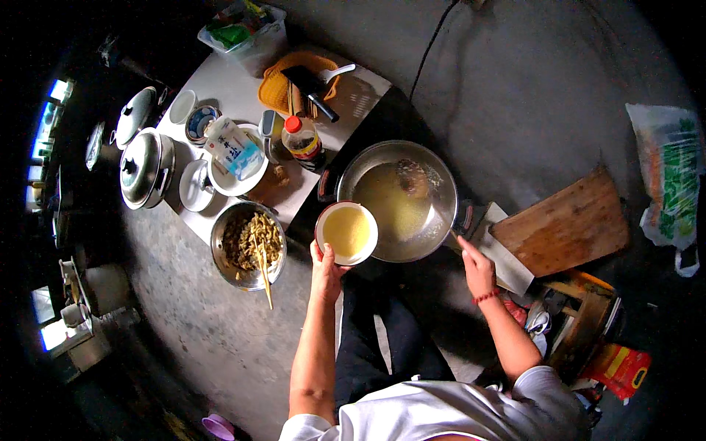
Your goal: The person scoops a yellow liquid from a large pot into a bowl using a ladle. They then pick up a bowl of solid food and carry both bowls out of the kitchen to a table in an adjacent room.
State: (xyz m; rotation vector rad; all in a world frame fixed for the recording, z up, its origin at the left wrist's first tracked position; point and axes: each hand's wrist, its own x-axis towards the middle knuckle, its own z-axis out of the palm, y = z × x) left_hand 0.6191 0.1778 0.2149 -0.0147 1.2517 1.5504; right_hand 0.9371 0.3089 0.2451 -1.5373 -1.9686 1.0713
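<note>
My left hand [326, 275] grips a white bowl [346, 232] with a dark red rim, thumb at its side; the bowl holds yellow liquid. It is held over the near left edge of a wide two-handled metal pot [397, 254], which contains shallow, yellowish, shiny liquid and a brownish patch towards the back. My right hand [479, 270], with a red bead bracelet at the wrist, is just right of the pot, beside its right handle. A thin, light-brown stick-like end shows at its fingertips; whether the fingers close on it cannot be told.
Left of the pot, a table [345, 129] bears a soy-sauce-like bottle [302, 144], a printed packet [236, 149], bowls and an orange basket [270, 88] with a cleaver [311, 91]. A metal basin [218, 264] holds chopped food and chopsticks. A wooden board [562, 223] lies right.
</note>
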